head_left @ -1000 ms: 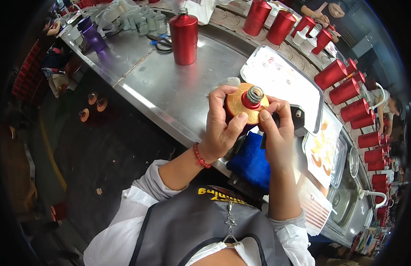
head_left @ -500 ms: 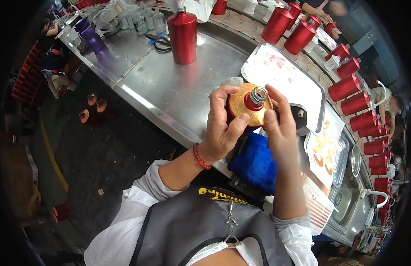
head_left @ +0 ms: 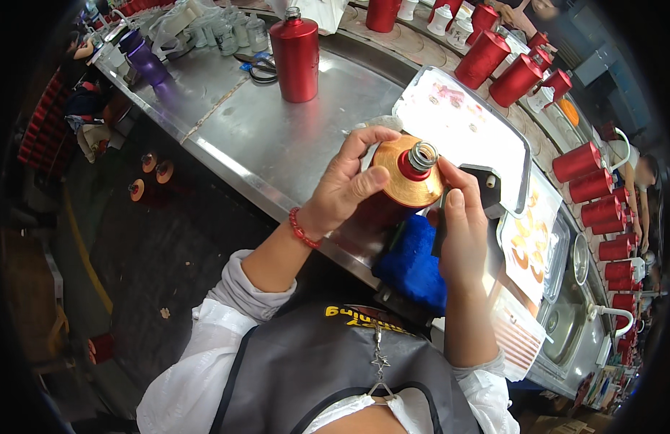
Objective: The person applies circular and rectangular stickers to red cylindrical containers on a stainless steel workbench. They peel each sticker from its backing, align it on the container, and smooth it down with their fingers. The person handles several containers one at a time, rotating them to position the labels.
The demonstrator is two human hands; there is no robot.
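Observation:
Between my hands is a red bottle with a gold ring-shaped label [head_left: 393, 181] on its shoulder. Its uncapped glass neck points up toward me. My left hand [head_left: 342, 181], with a red bead bracelet [head_left: 304, 230] on the wrist, grips the bottle's left side, the thumb resting on the gold label. On the right side, my right hand [head_left: 465, 228] closes on the bottle with its index finger at the label's edge; the other fingers are partly hidden. A blue cloth [head_left: 411, 267] lies just below the bottle, near the table's edge.
A red bottle [head_left: 297, 61] stands on the metal table [head_left: 233, 130], by black-handled scissors [head_left: 262, 70]. Right of my hands are a white tray [head_left: 465, 137], a sheet of gold labels [head_left: 524, 246] and a sink [head_left: 564, 329]. Red bottles [head_left: 519, 79] line the conveyor [head_left: 407, 47] beyond.
The held bottle has turned, and my left hand has shifted left, its thumb moving up along the label. My right fingers have slid down slightly. Bottles on the conveyor have moved along.

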